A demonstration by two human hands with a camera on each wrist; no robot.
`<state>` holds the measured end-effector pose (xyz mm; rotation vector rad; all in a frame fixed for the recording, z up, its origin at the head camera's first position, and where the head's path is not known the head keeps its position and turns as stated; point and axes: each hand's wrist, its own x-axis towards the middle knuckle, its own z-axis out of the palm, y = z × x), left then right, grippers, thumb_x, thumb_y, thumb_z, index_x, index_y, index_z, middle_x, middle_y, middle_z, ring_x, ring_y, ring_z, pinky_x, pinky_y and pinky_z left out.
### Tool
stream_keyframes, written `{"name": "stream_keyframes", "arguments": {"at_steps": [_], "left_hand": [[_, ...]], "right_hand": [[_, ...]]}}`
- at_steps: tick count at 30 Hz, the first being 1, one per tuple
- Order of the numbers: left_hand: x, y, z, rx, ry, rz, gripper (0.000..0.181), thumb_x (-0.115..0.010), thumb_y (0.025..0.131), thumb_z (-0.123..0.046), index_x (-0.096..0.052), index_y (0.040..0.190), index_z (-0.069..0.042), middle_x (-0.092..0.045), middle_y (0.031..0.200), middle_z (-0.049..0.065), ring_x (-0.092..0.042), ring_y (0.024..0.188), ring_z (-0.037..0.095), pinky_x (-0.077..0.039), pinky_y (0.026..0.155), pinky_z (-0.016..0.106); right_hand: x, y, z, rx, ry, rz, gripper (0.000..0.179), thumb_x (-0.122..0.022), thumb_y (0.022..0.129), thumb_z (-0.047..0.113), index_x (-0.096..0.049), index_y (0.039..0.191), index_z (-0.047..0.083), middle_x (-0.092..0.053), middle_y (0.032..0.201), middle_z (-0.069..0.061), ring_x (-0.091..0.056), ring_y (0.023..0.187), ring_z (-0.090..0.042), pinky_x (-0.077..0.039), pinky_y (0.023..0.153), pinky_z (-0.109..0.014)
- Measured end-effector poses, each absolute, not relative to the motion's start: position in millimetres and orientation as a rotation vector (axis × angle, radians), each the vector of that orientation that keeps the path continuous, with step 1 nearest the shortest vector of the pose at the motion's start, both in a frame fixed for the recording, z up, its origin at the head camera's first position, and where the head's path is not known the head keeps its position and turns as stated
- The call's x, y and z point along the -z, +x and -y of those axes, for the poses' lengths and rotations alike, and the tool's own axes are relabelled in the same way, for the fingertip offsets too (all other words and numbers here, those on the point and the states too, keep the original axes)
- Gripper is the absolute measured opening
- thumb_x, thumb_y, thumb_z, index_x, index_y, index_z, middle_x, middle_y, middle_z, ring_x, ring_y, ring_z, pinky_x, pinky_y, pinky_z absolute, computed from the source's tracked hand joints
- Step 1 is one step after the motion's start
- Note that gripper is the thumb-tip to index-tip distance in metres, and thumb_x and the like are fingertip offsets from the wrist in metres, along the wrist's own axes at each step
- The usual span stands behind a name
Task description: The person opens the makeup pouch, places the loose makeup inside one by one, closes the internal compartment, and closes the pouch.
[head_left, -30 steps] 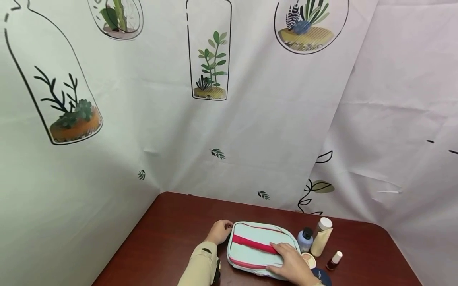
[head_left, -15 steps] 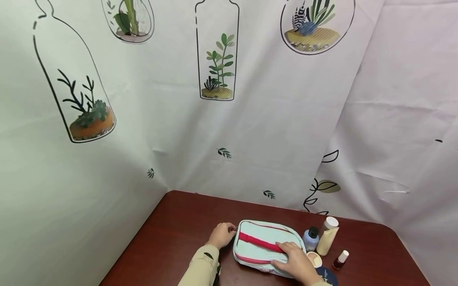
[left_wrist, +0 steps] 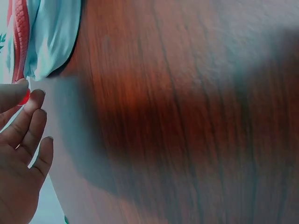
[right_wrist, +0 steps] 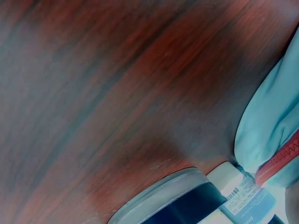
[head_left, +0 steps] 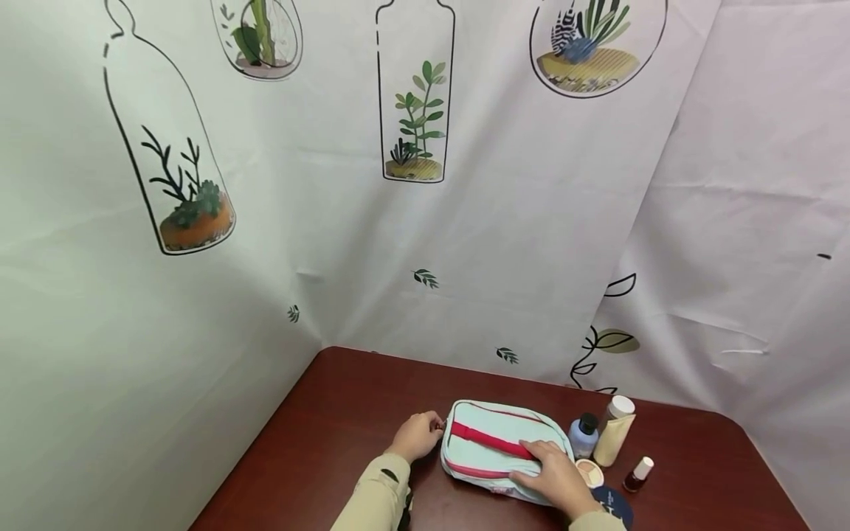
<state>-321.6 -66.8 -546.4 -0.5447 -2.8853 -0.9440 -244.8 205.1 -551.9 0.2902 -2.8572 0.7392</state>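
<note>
A mint-green cosmetic bag (head_left: pixel 474 456) with red zippers and a red strap handle (head_left: pixel 488 439) lies flat on the table. At its left end, my left hand (head_left: pixel 415 436) pinches a small red zipper pull (left_wrist: pixel 25 97) between thumb and forefinger, beside the red zipper (left_wrist: pixel 21 42). My right hand (head_left: pixel 556 476) rests on the bag's right part, its fingers reaching the handle's end and the thumb on the top near the front edge. Little of this hand shows in the right wrist view, where the bag's rounded corner (right_wrist: pixel 261 126) appears.
Right of the bag stand a blue bottle (head_left: pixel 584 438) with a black cap, a cream tube (head_left: pixel 613 441), a white-capped container (head_left: pixel 620 405) and a nail polish bottle (head_left: pixel 638 475). A round palette (head_left: pixel 589 472) and dark blue disc (head_left: pixel 614 507) lie near my right hand.
The head view has swung left, so everything sits farther right in it. Both hands keep their places on the bag, and the bag looks unmoved on the table.
</note>
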Motion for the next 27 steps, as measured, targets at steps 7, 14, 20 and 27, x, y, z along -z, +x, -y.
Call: {"name": "stream_keyframes", "arguments": {"at_steps": [7,14,20,27], "left_hand": [[544,-315,69,0.936,-0.549,2.903,0.006,-0.065,0.084,-0.013,-0.060,0.083,-0.012,-0.051,0.068,-0.005,-0.047,0.061,0.011,-0.041,0.057,0.030],[541,-309,76,0.932,-0.567,2.914,0.007,-0.065,0.084,-0.015,-0.059,0.082,-0.013,-0.050,0.066,-0.007,-0.046,0.059,0.009,-0.039,0.055,0.028],[534,-305,80,0.967,-0.588,2.912,0.007,-0.065,0.084,-0.013,-0.059,0.082,-0.012,-0.049,0.066,-0.006,-0.045,0.058,0.010,-0.039,0.055,0.028],[531,-298,83,1.011,-0.615,2.908,0.007,-0.065,0.082,-0.012,-0.058,0.080,-0.011,-0.047,0.064,-0.006,-0.044,0.057,0.008,-0.038,0.054,0.026]], "right_hand": [[552,-245,-205,-0.764,0.243,2.851,0.066,-0.076,0.064,0.054,-0.067,0.111,0.007,-0.062,0.105,-0.006,-0.056,0.101,-0.027,-0.043,0.087,-0.046],[550,-249,-203,-0.692,0.183,2.834,0.063,-0.078,0.061,0.054,-0.068,0.102,0.006,-0.061,0.094,-0.002,-0.057,0.094,-0.025,-0.044,0.085,-0.044],[547,-249,-200,-0.593,0.156,2.825,0.062,-0.077,0.061,0.056,-0.069,0.099,0.008,-0.057,0.087,0.000,-0.056,0.087,-0.023,-0.046,0.079,-0.043],[545,-247,-196,-0.482,0.099,2.803,0.060,-0.075,0.062,0.058,-0.070,0.097,0.009,-0.055,0.081,0.000,-0.055,0.080,-0.021,-0.048,0.071,-0.043]]}}
